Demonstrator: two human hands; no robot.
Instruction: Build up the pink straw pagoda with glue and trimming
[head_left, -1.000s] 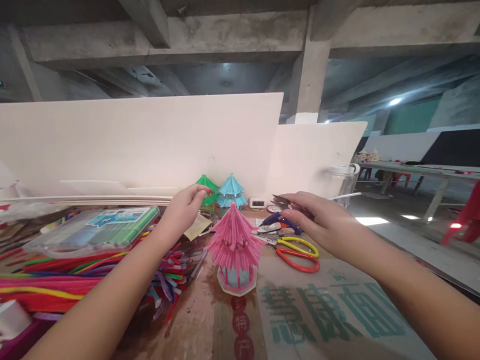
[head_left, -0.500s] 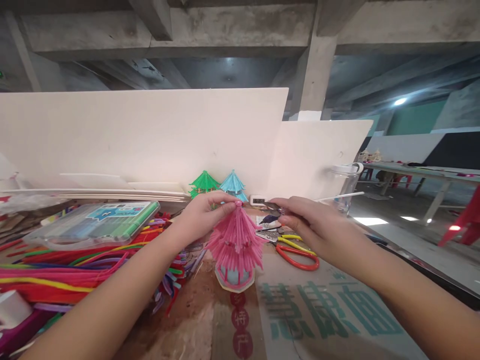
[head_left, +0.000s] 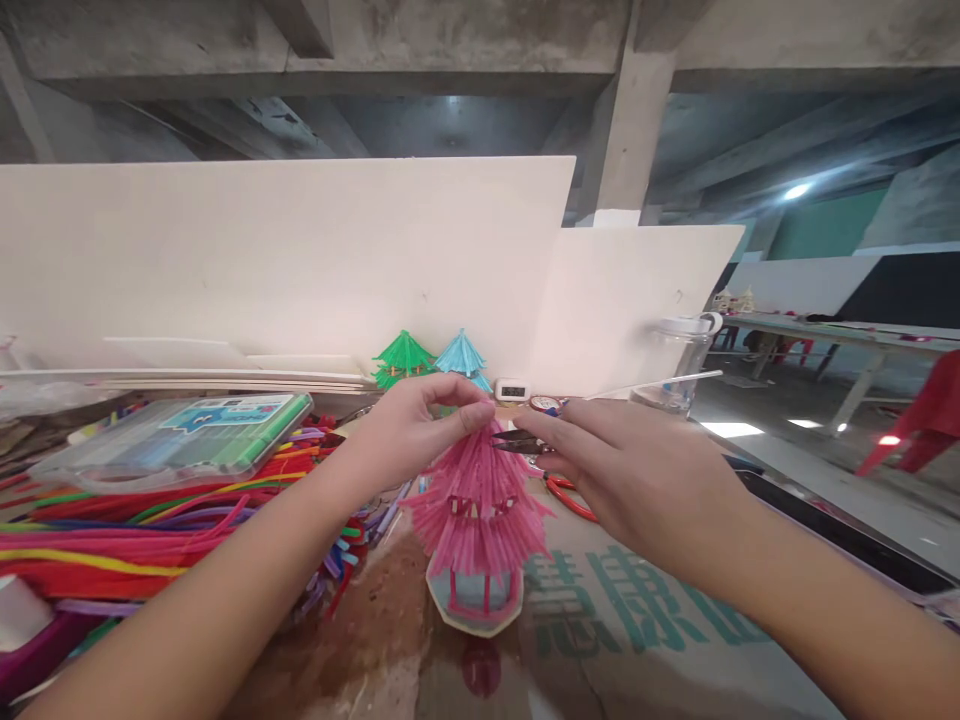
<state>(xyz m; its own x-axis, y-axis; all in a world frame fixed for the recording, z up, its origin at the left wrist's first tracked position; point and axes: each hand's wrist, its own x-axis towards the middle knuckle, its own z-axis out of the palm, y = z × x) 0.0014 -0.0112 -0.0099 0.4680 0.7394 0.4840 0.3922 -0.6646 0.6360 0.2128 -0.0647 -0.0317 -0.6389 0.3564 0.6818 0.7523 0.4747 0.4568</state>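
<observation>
A pink two-tiered pavilion model [head_left: 480, 520], its roofs made of fuzzy pipe-cleaner strips, stands on a pale polygonal base in front of me. Finger and thumb of my left hand [head_left: 420, 425] pinch the tip of its upper roof. From the right, my right hand [head_left: 637, 465] is closed around a small pair of scissors [head_left: 517, 441]. Their dark pointed blades are slightly parted and lie against or just in front of the upper roof, below the tip. The scissors' handles are hidden in my fingers.
Bundled pipe cleaners [head_left: 112, 545] and a clear marker case [head_left: 172, 440] lie at left. Behind stand a green model [head_left: 405, 358], a blue model [head_left: 462, 355] and a small digital clock [head_left: 513, 389]. Orange-handled pliers [head_left: 571, 498] and a clear bottle [head_left: 679, 360] are at right.
My right hand has brought the scissors left to the upper roof. The pink model appears nearer and tilted differently, while my left hand still pinches its tip.
</observation>
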